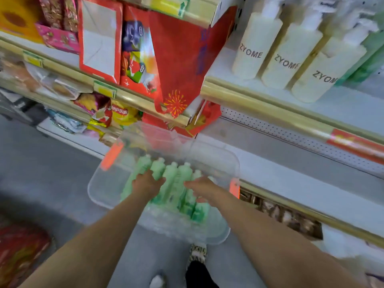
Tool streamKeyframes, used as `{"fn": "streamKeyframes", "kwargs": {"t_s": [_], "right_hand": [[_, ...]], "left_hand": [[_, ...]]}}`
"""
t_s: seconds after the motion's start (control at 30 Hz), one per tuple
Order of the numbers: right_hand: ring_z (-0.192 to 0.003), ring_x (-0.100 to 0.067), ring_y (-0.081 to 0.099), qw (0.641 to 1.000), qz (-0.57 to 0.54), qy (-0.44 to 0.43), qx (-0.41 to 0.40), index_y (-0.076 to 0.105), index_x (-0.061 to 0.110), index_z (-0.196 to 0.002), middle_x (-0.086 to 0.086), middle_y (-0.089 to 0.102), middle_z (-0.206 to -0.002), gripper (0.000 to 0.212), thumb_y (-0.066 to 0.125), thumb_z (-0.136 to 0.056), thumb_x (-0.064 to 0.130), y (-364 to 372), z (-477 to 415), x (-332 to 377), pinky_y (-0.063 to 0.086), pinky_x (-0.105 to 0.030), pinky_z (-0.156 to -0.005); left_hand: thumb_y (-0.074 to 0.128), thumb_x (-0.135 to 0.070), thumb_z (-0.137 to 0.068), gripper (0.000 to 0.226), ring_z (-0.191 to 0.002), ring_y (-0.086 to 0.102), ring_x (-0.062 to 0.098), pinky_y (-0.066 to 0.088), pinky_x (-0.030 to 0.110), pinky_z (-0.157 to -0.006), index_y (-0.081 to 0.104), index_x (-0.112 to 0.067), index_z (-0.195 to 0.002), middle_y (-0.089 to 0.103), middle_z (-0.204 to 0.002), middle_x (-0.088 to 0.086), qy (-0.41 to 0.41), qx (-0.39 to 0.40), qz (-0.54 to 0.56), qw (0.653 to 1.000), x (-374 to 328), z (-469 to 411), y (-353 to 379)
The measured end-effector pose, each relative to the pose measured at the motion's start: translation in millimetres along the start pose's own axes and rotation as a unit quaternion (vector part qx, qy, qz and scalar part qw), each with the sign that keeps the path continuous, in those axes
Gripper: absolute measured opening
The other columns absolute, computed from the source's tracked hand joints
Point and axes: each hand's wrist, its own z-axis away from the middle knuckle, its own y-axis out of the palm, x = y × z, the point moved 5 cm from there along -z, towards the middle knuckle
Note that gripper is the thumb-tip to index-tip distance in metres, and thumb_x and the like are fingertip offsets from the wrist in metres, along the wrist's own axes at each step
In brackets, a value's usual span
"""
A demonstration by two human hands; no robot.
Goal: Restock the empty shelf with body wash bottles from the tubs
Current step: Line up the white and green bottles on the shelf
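Note:
A clear plastic tub (104,192) sits on the floor below me and holds several green body wash bottles (176,177) lying side by side. My left hand (146,183) reaches into the tub, its fingers curled around a green bottle near the left of the row. Beside it, my right hand (202,189) hovers over the bottles on the right with its fingers extended, touching them. The bare white shelf (301,179) runs just right of the tub. The picture is blurred by motion.
On the shelf above stand three cream ZYOME bottles (291,61) and green bottles (369,59) at the far right. Red gift bags (176,65) and snack packs (122,115) fill the shelves to the left. A foot (197,254) stands by the tub.

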Motion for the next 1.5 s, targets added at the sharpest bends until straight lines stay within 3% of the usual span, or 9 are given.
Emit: {"fn": "streamKeyframes", "kwargs": {"t_s": [0.17,0.4,0.6,0.77,0.93,1.13,1.27,1.4,1.5], "right_hand": [[-0.103,-0.02,0.059,0.998,-0.061,0.026,0.021,0.056,0.016,-0.108,-0.001,0.06,-0.101,0.04,0.076,-0.085,0.042,26,-27,2,0.056,-0.039,-0.09],[-0.098,-0.026,0.068,0.996,0.005,0.057,-0.069,0.058,0.008,-0.121,-0.008,0.065,-0.12,0.09,0.084,-0.056,0.066,32,-55,6,0.06,-0.034,-0.059],[-0.13,-0.031,0.053,0.974,0.187,0.04,-0.125,0.041,-0.002,-0.144,-0.018,0.047,-0.149,0.125,0.074,-0.055,0.079,41,-72,9,0.05,-0.039,-0.102],[-0.098,-0.023,0.071,0.995,0.042,0.054,-0.078,0.066,0.007,-0.115,-0.01,0.071,-0.113,0.082,0.09,-0.052,0.052,34,-79,9,0.061,-0.035,-0.082],[-0.093,-0.025,0.073,0.958,-0.241,0.043,0.147,0.069,0.004,-0.112,-0.012,0.076,-0.102,0.038,0.082,-0.077,0.012,33,-61,17,0.061,-0.037,-0.078],[-0.089,-0.025,0.063,0.9,-0.365,0.062,0.232,0.063,0.007,-0.117,-0.01,0.065,-0.096,0.056,0.072,-0.063,0.019,38,-51,7,0.055,-0.037,-0.082],[-0.119,-0.033,0.062,0.902,-0.346,0.04,0.254,0.06,0.009,-0.132,-0.015,0.066,-0.128,0.078,0.087,-0.064,0.035,35,-45,8,0.045,-0.054,-0.105],[-0.088,-0.028,0.074,0.95,-0.265,0.009,0.164,0.066,0.008,-0.119,-0.012,0.076,-0.102,0.067,0.09,-0.063,0.038,18,-29,15,0.059,-0.043,-0.076],[-0.088,-0.025,0.073,0.934,-0.319,-0.005,0.16,0.066,0.005,-0.115,-0.016,0.074,-0.104,0.044,0.079,-0.079,0.027,9,-11,21,0.057,-0.036,-0.073]], "left_hand": [[0.061,-0.05,-0.09,0.075,-0.132,0.042,0.038,0.034,0.039,-0.11,0.034,-0.013,-0.149,0.043,-0.142,0.025,-0.07,-0.001,0.014,0.997,29,-22,-2],[0.057,-0.054,-0.091,0.078,-0.139,0.032,0.039,0.031,0.041,-0.113,0.026,-0.02,-0.153,0.025,-0.152,0.024,-0.107,0.053,0.012,0.993,36,-44,13],[0.066,-0.052,-0.085,0.078,-0.134,0.03,0.04,0.034,0.049,-0.106,0.033,-0.012,-0.143,0.032,-0.143,0.02,-0.176,-0.049,0.03,0.983,39,-61,4],[0.065,-0.068,-0.077,0.092,-0.129,0.04,0.041,0.04,0.044,-0.106,0.036,-0.011,-0.142,0.038,-0.142,0.023,-0.184,0.007,0.007,0.983,47,-85,4],[0.079,-0.046,-0.077,0.077,-0.111,0.061,0.035,0.049,0.04,-0.096,0.053,0.0,-0.133,0.06,-0.127,0.017,-0.164,0.054,0.207,0.963,66,-95,7],[0.09,-0.037,-0.065,0.059,-0.097,0.066,0.034,0.054,0.044,-0.09,0.066,0.002,-0.102,0.067,-0.104,0.018,-0.17,0.092,0.164,0.967,69,-95,21],[0.093,-0.026,-0.061,0.057,-0.088,0.064,0.035,0.055,0.041,-0.074,0.056,-0.001,-0.096,0.063,-0.104,0.018,-0.194,0.099,0.203,0.955,61,-86,12],[0.084,-0.021,-0.074,0.039,-0.08,0.068,0.032,0.059,0.047,-0.076,0.06,-0.003,-0.1,0.069,-0.091,0.017,-0.215,0.161,0.295,0.917,44,-62,6],[0.075,-0.012,-0.083,0.029,-0.063,0.068,0.027,0.059,0.039,-0.05,0.061,-0.001,-0.106,0.068,-0.085,0.017,-0.196,0.182,0.387,0.882,29,-43,-8]]}}
